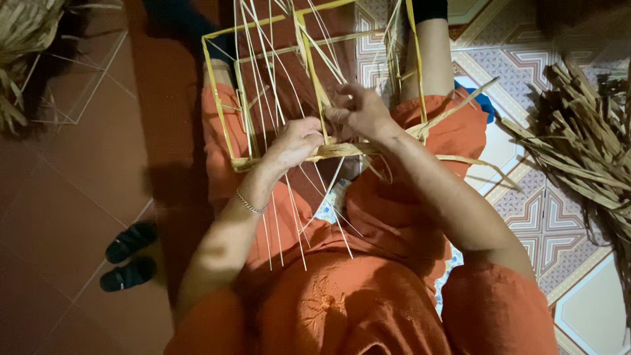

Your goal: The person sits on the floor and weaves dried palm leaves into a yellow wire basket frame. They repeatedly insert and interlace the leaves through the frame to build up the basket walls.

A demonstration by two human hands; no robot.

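Observation:
A box-shaped frame of thin yellow bamboo splints [223,98] rests on my lap, over orange clothing. My left hand [297,141] grips the frame's near bottom bar, where flat straw strands [342,151] are wound. Just to the right, my right hand [360,110] pinches a straw strand against an upright splint. Several loose thin splints [289,217] hang down from the frame over my lap. A thin bracelet sits on my left wrist.
A heap of dried straw strips [578,144] lies on the patterned tile floor at the right. More straw [20,39] and a wire frame are at the top left. A pair of black sandals [128,256] sits on the red floor, left.

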